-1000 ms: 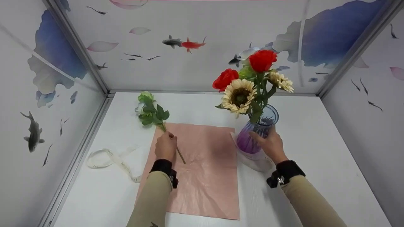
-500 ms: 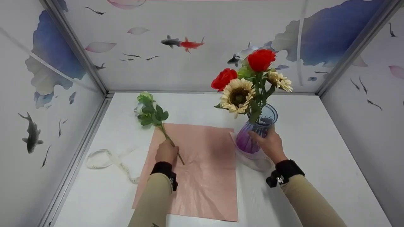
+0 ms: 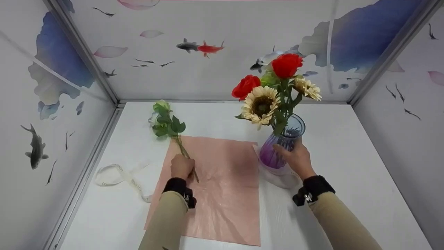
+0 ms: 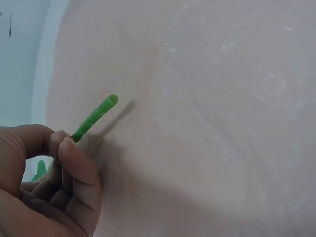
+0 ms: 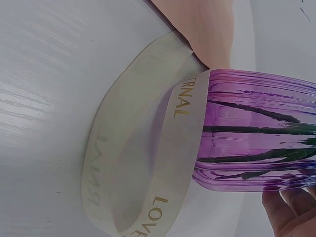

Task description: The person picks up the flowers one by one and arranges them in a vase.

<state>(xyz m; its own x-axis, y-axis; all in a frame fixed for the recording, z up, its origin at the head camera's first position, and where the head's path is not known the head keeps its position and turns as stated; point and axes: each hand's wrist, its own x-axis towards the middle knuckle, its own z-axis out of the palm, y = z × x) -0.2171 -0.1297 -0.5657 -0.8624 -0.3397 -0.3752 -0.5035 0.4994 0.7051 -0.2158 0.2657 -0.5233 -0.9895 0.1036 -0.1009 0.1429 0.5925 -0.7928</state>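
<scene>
My left hand (image 3: 181,167) pinches the lower stem of an artificial flower spray (image 3: 164,121); its pale green and whitish blooms and dark leaves lie toward the back left. The green stem end (image 4: 98,114) pokes out past thumb and fingers in the left wrist view, over a pink sheet of wrapping paper (image 3: 222,201). On the right, my right hand (image 3: 299,160) grips a purple-blue ribbed glass vase (image 3: 269,156) around its side. Red roses (image 3: 287,66) and cream sunflowers (image 3: 261,106) stand in the vase, their dark stems showing through the glass.
A pale ribbon (image 3: 130,178) with lettering curls on the white table (image 3: 347,156) left of the paper. Another lettered ribbon (image 5: 173,138) loops by the vase's base, at the paper's right edge. Printed panels (image 3: 215,80) in metal frames enclose the back and sides.
My left hand has slid down the stem toward its cut end, while the blooms stay almost in place. The pink paper has shifted slightly toward me. My right hand keeps its grip on the vase.
</scene>
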